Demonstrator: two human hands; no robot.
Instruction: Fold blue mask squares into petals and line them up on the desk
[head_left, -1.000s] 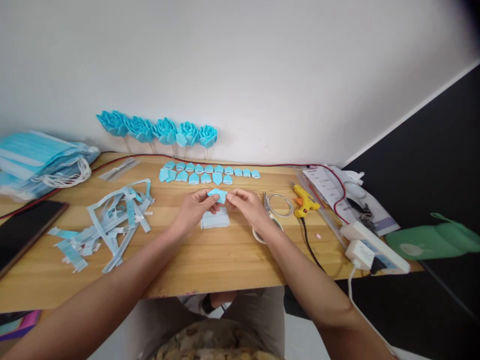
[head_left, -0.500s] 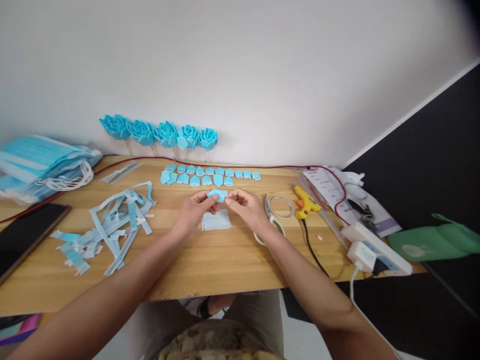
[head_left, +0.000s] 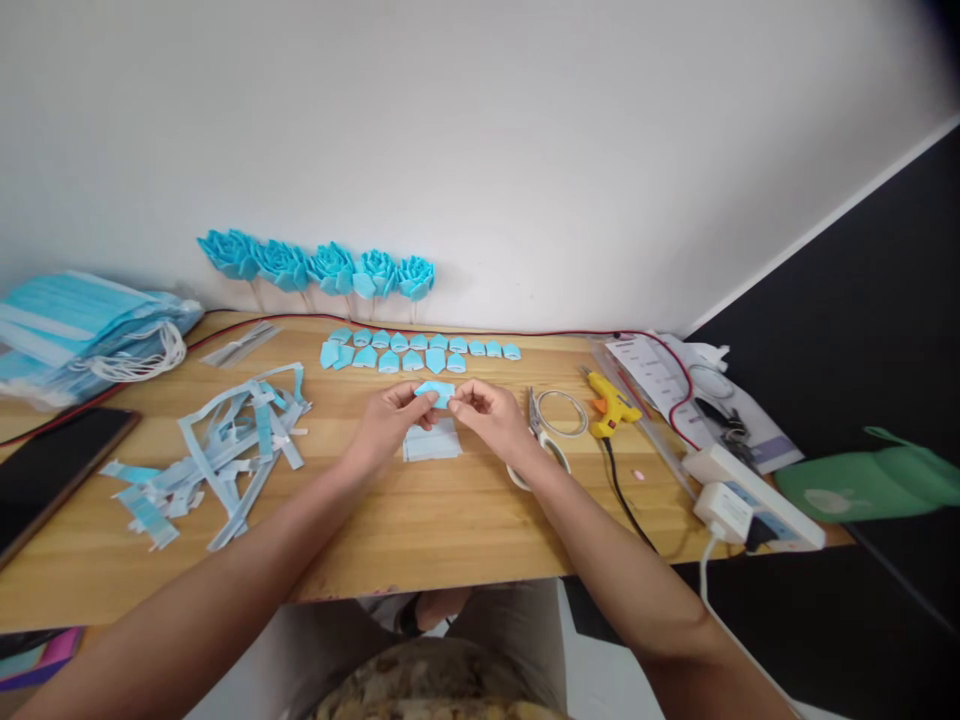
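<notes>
Between my two hands is a small folded piece of blue mask fabric [head_left: 436,391], pointed at its left end. My left hand [head_left: 395,418] pinches its left side with thumb and fingers. My right hand [head_left: 489,412] grips the right side the same way. Just below them a stack of pale fabric squares [head_left: 433,443] lies on the wooden table, partly hidden by my fingers. Beyond my hands, several folded blue petals [head_left: 388,362] lie in two rows. Scissors [head_left: 553,450] rest partly under my right wrist.
Several blue fabric roses [head_left: 331,268] on sticks lean against the wall. Cut strips [head_left: 225,460], a phone [head_left: 52,475] and bagged masks [head_left: 82,325] are on the left. On the right are a tape roll [head_left: 563,414], a yellow glue gun [head_left: 613,403], a power strip [head_left: 784,515] and a green pouch [head_left: 870,483].
The folded piece has tilted slightly between my fingers, which keep hold of it. Otherwise my hands and the things on the table stay almost as they were.
</notes>
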